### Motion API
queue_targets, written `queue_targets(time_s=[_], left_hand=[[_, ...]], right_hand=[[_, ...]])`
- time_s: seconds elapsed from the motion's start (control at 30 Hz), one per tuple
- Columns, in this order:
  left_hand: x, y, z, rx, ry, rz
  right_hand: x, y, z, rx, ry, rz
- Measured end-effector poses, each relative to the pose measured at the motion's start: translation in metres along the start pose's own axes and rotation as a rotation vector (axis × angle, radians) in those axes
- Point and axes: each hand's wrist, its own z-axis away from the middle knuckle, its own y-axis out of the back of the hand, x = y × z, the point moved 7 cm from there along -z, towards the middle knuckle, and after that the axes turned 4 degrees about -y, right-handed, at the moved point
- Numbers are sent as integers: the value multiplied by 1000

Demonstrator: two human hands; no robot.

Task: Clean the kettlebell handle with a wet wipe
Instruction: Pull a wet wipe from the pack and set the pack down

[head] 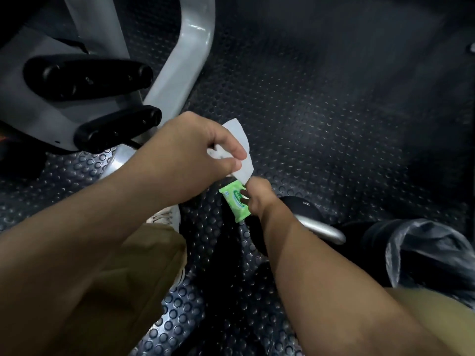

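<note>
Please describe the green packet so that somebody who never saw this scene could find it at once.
On the dark studded floor, look below the grey machine frame, where the two hands meet. The packet is held in the right hand, just under the white wipe. It is the only bright green thing here.

A person in khaki trousers and a white lace-up sneaker with a dark-striped sole. The left hand, right hand and forearms are bare. The other trouser leg shows at lower right.
</note>
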Motion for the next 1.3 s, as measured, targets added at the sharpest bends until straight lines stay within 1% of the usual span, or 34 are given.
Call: queue_targets(time_s=[0.07, 0.13, 0.27, 0.33, 0.4, 0.5, 0.6, 0.67, 0.73, 0.77, 0.9, 0.97, 1.03, 1.13, 1.2, 1.3], left_hand=[[9, -3, -3, -8, -28, 8], [19, -6, -5, -10, -62, 17], [48, -16, -5, 2, -152, 47], [62, -23, -5, 8, -192, 98], [85, -31, -1, -10, -248, 176], [129, -44, 12, -60, -363, 348], [161, -64, 31, -123, -367, 446], [174, -73, 44, -89, -379, 471], [177, -77, 54, -45, -349, 455], [177, -79, 58, -50, -319, 455], [152, -97, 73, -142, -128, 475], [135, -104, 79, -138, -47, 517], [125, -105, 86, -111, 13, 610], [115, -98, 89, -89, 62, 667], [118, -90, 86, -106, 57, 663], [130, -78, 82, -144, 32, 686]], right_hand=[[-19, -1, 39, -149, 43, -114], [-39, 8, 84, -264, 90, -179], [-73, 37, 180, -502, 134, -129], [-88, 55, 222, -544, 187, -77], [-99, 82, 267, -488, 288, -40], [-103, 128, 316, -338, 427, -75], [-92, 167, 352, -214, 530, -83], [-84, 189, 370, -136, 610, -80], [-75, 204, 381, -77, 661, -110], [-70, 210, 383, -56, 682, -110], [-54, 214, 374, 16, 725, 9], [-49, 214, 364, 47, 737, 9], [-46, 217, 354, 47, 720, -48], [-45, 212, 348, -42, 672, -45], [-51, 210, 350, -84, 677, -4], [-64, 209, 360, -110, 725, 141]])
